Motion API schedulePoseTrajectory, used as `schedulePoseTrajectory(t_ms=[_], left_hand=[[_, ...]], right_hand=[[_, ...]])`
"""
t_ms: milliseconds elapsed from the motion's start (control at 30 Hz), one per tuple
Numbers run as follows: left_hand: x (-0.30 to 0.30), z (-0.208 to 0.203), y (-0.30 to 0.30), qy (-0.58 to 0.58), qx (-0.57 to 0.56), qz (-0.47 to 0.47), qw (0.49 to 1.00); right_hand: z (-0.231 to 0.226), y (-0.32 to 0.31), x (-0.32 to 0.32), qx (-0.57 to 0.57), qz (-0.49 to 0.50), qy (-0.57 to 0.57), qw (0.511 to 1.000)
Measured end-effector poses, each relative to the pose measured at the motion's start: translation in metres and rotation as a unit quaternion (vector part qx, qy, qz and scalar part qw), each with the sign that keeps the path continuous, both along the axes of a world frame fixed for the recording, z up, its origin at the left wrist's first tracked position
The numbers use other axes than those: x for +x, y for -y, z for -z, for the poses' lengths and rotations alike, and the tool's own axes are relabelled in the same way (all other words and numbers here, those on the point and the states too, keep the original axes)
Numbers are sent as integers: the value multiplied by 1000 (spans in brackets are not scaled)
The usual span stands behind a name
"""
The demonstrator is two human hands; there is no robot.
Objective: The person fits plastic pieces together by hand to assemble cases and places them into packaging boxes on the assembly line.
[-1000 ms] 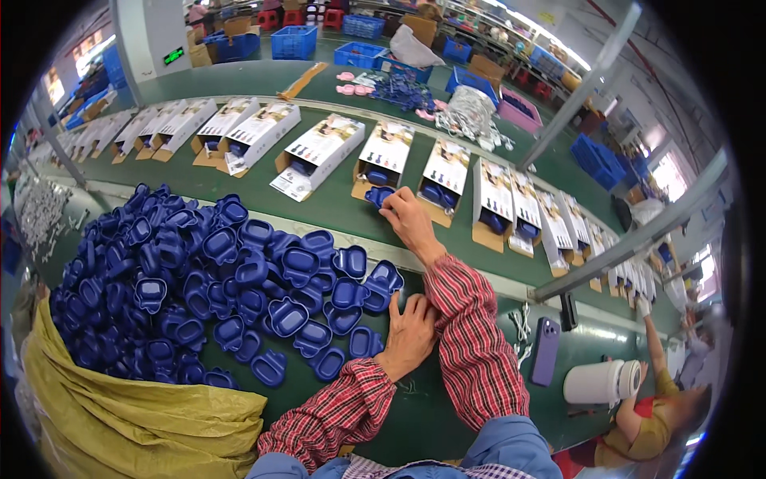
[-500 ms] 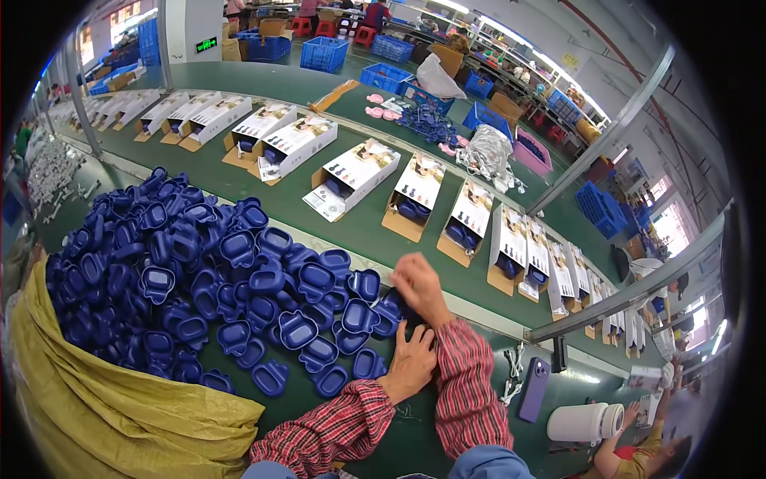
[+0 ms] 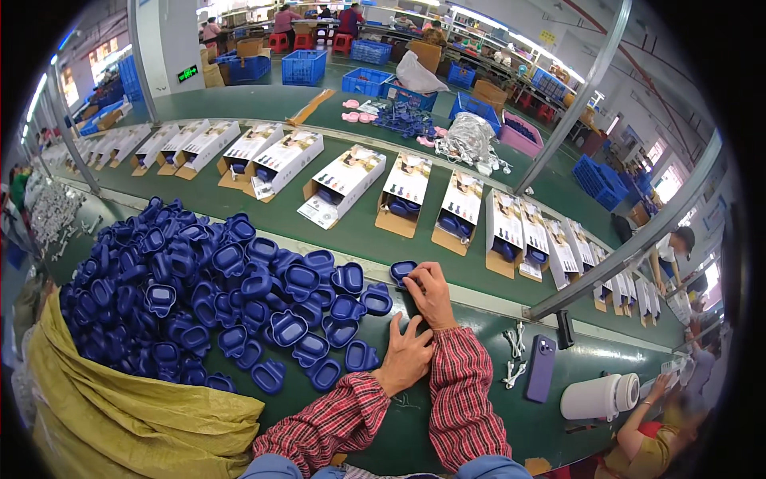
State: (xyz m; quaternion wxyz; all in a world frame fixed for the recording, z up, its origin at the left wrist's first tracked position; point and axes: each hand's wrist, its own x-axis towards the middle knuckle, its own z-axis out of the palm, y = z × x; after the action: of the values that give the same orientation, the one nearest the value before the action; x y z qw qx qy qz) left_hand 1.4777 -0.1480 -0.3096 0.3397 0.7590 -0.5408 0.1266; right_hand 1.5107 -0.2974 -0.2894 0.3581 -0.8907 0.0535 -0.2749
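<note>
A large heap of dark blue plastic shells (image 3: 289, 327), each with a rounded oblong recess, spreads over the green worktop on my left. My right hand (image 3: 432, 295) has its fingertips closed on one blue plastic shell (image 3: 404, 272) at the worktop's far edge, beside the conveyor. Below it, my left hand (image 3: 405, 356) rests palm down close to my right wrist, fingers apart and nothing held. Nearest to its left is a loose blue shell (image 3: 361, 356) at the heap's edge. Red plaid sleeves cover both forearms.
Open white boxes (image 3: 345, 179) with blue items inside line the green conveyor. A yellow woven sack (image 3: 128, 399) lies at the heap's near side. To the right are white cables (image 3: 515, 355), a purple phone (image 3: 541, 369) and a white flask (image 3: 594, 397). A co-worker's arm (image 3: 642, 419) shows far right.
My right hand has shifted slightly right and now has one shell apart from the heap at the worktop's far edge. My left hand stays on the worktop, and the view has turned a little.
</note>
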Motion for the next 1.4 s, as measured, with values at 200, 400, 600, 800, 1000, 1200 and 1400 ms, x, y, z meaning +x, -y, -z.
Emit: schedulePoseTrajectory(t_ms=[200, 400, 600, 800, 1000, 1200, 1400], left_hand=[[6, 0, -4, -16, -51, -70, 996], [15, 1, -7, -38, 15, -84, 996], [23, 4, -7, -64, -17, -24, 998], [26, -10, -16, -25, -34, -80, 996], [29, -7, -18, -42, 13, -80, 996], [33, 6, -17, -23, 0, -58, 998], [33, 14, -12, -66, -14, -9, 998]], right_hand=[[14, 4, 4, -11, 13, 38, 999], [14, 1, 6, 0, 13, 47, 999], [6, -2, 3, 36, -33, 7, 999], [8, -3, 13, -77, -68, 50, 993], [9, -9, 17, -19, -31, 26, 999], [0, -19, 53, 10, -44, 54, 998], [-20, -27, 129, -62, -135, 47, 988]])
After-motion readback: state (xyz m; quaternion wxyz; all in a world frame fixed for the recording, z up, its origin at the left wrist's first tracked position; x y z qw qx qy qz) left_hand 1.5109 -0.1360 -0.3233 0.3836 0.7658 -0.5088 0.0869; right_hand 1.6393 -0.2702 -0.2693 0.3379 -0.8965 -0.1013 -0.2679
